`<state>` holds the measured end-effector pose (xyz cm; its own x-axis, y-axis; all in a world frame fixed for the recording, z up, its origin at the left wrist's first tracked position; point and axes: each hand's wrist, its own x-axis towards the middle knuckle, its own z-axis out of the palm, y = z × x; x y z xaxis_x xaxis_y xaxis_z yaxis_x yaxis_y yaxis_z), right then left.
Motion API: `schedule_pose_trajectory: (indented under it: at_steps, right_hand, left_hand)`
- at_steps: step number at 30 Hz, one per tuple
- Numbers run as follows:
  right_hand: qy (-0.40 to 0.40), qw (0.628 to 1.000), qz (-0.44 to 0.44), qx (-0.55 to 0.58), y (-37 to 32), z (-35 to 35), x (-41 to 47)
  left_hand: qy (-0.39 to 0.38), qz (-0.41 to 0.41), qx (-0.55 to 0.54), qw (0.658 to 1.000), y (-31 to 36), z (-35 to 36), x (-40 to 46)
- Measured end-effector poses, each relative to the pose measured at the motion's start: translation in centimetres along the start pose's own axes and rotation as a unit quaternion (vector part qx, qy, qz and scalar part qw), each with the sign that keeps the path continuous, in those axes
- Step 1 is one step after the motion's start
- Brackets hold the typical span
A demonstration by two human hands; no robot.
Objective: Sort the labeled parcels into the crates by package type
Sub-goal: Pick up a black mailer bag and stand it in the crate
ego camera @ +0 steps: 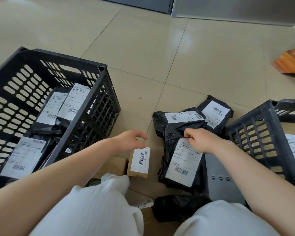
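On the floor between the two black crates, the right hand (200, 140) clenches its fingers on a black poly parcel (180, 160), while the left hand (131, 139) hangs released over a small cardboard box (139, 161).

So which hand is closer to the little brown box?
Left. The left hand hovers right over the top end of the little brown box, fingers almost touching it. The right hand is off to the side, holding a black bag parcel.
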<state>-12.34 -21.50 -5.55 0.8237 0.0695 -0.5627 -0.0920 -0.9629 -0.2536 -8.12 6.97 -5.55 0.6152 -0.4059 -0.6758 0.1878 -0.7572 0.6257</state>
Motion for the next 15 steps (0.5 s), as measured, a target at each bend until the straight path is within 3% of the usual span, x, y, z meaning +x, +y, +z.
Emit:
schedule_pose_trajectory:
  at_steps: [4,8,15]
  right_hand:
    - [0.040,0.999,-0.010,0.020,-2.6,-3.2,-0.5]
    - [0.085,0.996,-0.017,0.022,-5.5,-6.2,-1.1]
    - [0.125,0.992,-0.022,-0.009,-8.4,-8.9,-1.6]
  left_hand:
    - [-0.018,0.028,-0.031,0.999,1.0,0.0,-0.6]
    - [-0.073,0.027,-0.162,0.984,1.8,-0.1,-1.5]
    - [-0.029,0.050,-0.197,0.979,2.6,-1.1,-3.4]
